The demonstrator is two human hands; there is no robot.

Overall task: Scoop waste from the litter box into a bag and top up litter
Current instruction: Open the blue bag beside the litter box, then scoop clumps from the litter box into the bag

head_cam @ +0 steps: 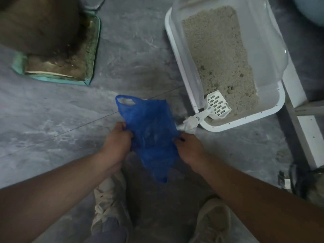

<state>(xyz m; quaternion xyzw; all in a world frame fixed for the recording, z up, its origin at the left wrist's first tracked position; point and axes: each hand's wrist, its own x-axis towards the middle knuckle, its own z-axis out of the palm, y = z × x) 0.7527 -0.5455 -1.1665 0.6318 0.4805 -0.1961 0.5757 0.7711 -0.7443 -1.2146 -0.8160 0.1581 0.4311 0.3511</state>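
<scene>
Litter box (175,55): white, on the grey floor (52,120) at upper right, holding pale litter (219,55) with a few darker clumps near its front end. Scoop (217,106): white, slotted, head resting in the front corner, handle over the rim. Bag (150,134): thin blue plastic, held above the floor between both hands. Left hand (117,142): fingers curled, gripping the bag's left edge. Right hand (190,148): pinching its right edge. Shoes (108,207): pale, below.

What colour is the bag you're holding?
Blue, a thin see-through plastic bag, held by the left hand and right hand; head view.
</scene>
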